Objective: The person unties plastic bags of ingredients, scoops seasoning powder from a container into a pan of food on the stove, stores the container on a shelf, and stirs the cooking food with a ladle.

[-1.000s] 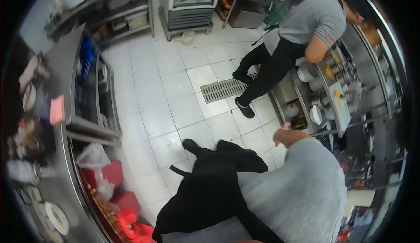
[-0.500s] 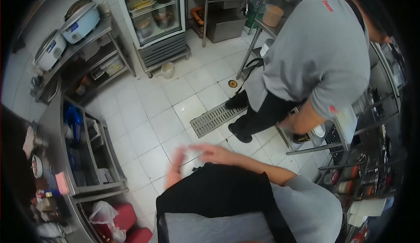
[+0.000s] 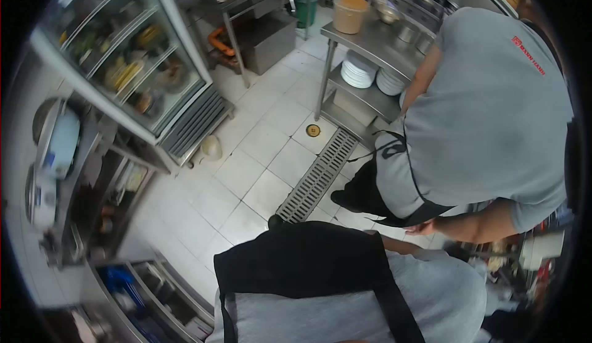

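Note:
Neither of my hands shows in the head view. My black apron (image 3: 302,260) and grey sleeve (image 3: 438,293) fill the bottom, and a small part of my right forearm (image 3: 398,245) shows beside the apron. Close on the right, a co-worker in a grey shirt (image 3: 487,121) and dark apron stands with the back towards me. The co-worker's hand (image 3: 422,227) hangs low near my right arm; whether it holds anything is unclear. Past the co-worker is a steel table (image 3: 382,50) bearing a tub with orange contents (image 3: 349,15), with stacked white plates (image 3: 357,70) on its shelf.
A glass-door fridge (image 3: 129,59) stands at the upper left, with a pale bucket (image 3: 211,147) at its foot. A floor grate (image 3: 317,176) and a round drain (image 3: 313,131) lie in the tiles. Rice cookers (image 3: 60,139) and an open-shelved steel cabinet (image 3: 148,300) are on the left.
The view has swung right and closer to the fridge and co-worker. My hands, raised before the apron half a second ago, have left the view. The co-worker now appears nearer.

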Demonstrator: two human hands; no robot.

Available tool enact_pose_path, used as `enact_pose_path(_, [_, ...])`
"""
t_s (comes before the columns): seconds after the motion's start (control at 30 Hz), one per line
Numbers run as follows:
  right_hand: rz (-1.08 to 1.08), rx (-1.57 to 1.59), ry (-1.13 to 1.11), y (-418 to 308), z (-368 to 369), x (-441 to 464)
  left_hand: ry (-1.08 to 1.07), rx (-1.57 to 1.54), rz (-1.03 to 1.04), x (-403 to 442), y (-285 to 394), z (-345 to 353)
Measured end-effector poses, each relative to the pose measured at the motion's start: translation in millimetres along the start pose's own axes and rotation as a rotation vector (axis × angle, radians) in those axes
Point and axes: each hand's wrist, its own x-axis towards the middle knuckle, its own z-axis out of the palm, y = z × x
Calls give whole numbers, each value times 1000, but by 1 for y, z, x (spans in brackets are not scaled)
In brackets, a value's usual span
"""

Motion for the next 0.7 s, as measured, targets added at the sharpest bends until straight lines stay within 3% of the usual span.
enact_pose_path(0.07, [-136, -25, 76, -58, -35, 32, 34, 82, -52, 40, 4, -51])
enact_pose_path(0.17, [-268, -515, 294, -142, -136, 94, 111, 306, 8, 109, 37, -132])
enact_pose_path(0.2, [-482, -169, 587, -202, -187, -49, 161, 434, 91, 139, 52, -164])
enact_pose_path(0.23, [-619, 57, 770, -195, -217, -22, 262, 593, 263, 171, 78, -203])
enact_pose_path(0.27, [-518, 166, 800, -222, -260, -71, 360, 716, 399, 202, 114, -240])
enact_pose_path(0.3, [-542, 152, 940, -218, -296, -65, 468, 749, 532, 235, 160, -276])
enact_pose_path(0.33, [-568, 214, 1082, -210, -334, -60, 425, 516, 523, 276, 210, -314])
enact_pose_path(0.37, [-435, 221, 1133, -207, -375, -77, 344, 291, 428, 283, 283, -332])
enact_pose_path(0.4, [-371, 246, 1173, -203, -413, -92, 270, 26, 521, 298, 334, -342])
enact_pose_path(0.5, [-348, 262, 1265, -192, -509, -121, 213, 157, 581, 305, 482, -334])
enact_pose_path(0.53, [-278, 344, 1186, -199, -529, -137, 211, 217, 590, 301, 519, -321])
enact_pose_path(0.6, [-137, 484, 1023, -212, -565, -166, 98, 250, 639, 323, 554, -313])
enact_pose_path(0.7, [-130, 86, 1398, -191, -614, -127, -16, 204, 679, 352, 586, -282])
